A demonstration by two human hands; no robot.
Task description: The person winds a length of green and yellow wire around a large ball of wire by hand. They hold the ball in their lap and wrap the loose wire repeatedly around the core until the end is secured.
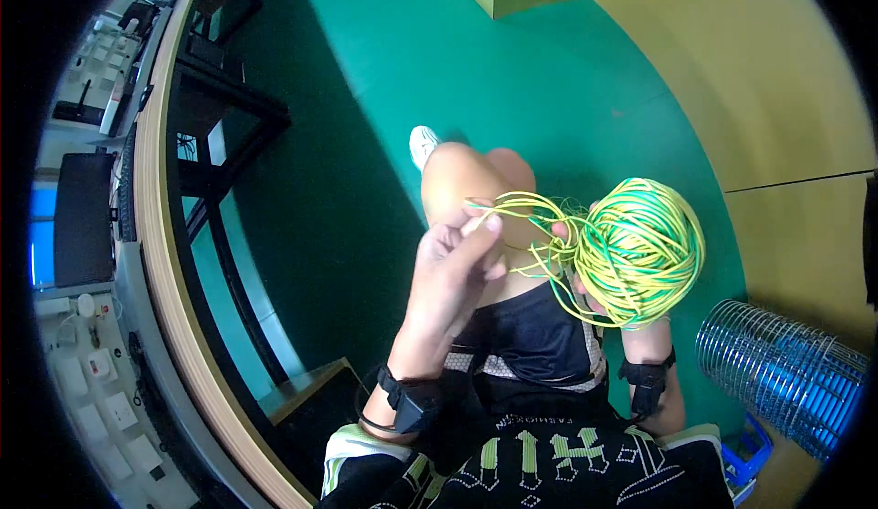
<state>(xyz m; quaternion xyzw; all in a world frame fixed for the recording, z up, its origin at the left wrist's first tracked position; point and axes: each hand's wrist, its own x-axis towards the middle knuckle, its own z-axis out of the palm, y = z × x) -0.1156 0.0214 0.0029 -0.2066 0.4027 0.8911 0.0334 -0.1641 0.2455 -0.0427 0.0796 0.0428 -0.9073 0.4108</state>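
A large ball of yellow-and-green electrical wire [645, 253] is held up over my lap, to the right. My right hand [590, 294] supports it from below and behind; most of that hand is hidden by the wire, with only parts of the fingers showing at its left side. Several loose loops stretch leftward from the ball. At their end my left hand [462, 257] pinches the wire between thumb and fingertips. Each wrist wears a dark strapped device, one on the left wrist [409, 401] and one on the right [647, 383].
A long wood-edged workbench [157, 189] runs along the left, bearing a dark monitor [84, 219] and white electrical boxes [119, 410]. A wire basket [777, 358] with something blue inside stands at lower right. Yellow panels [750, 70] border the green floor [549, 70].
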